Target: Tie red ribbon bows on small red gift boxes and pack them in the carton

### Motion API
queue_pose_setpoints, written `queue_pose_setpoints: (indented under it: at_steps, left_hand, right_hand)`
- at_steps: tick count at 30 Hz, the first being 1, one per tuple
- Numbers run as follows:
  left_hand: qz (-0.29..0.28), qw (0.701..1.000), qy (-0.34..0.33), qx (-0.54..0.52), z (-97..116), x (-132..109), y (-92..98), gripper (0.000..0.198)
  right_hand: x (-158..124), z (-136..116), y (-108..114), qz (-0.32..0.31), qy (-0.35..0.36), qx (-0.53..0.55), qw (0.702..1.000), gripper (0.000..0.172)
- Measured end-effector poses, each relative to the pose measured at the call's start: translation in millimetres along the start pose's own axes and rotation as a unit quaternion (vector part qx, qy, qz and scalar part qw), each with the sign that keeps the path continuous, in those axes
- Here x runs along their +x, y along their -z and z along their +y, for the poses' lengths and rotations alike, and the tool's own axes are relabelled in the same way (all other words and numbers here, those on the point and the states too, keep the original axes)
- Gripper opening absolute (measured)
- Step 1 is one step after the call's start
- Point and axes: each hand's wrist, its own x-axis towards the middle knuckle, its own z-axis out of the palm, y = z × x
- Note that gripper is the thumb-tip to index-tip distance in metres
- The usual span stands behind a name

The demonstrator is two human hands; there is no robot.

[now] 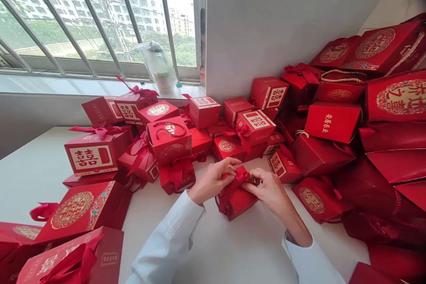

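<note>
Both of my hands work on a small red gift box (235, 202) lying on the white table (43, 173). My left hand (213, 180) pinches a red satin ribbon (238, 176) at the top of the box. My right hand (270, 191) grips the same ribbon from the other side, its fingers close to the knot. The ribbon's knot is partly hidden by my fingers. White shirt cuffs cover both of my forearms. Just beyond my right hand stands a red box printed with a double-happiness panel (282, 166).
Many red gift boxes and bags with gold prints, ribbons and rope handles crowd the table to the back, left and right. A white wall (266, 22) rises behind them. A barred window (100, 17) with a plastic bag (158, 67) on its sill is at back left.
</note>
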Motion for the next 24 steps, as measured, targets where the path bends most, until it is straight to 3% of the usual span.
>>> queue_pose_setpoints:
  at_steps: [7,15,24]
  left_hand:
    - [0.041,0.997,-0.026,0.067,6,1,-1.6,0.024]
    - [0.052,0.995,-0.028,0.083,10,1,-3.5,0.020]
    - [0.086,0.993,0.003,0.074,7,3,-11.2,0.043]
  right_hand:
    - [1,3,-3,0.017,0.002,-0.040,0.999,0.013]
    - [1,2,-4,0.027,0.002,-0.044,0.999,0.015]
    - [1,2,-5,0.042,0.007,-0.069,0.997,0.015]
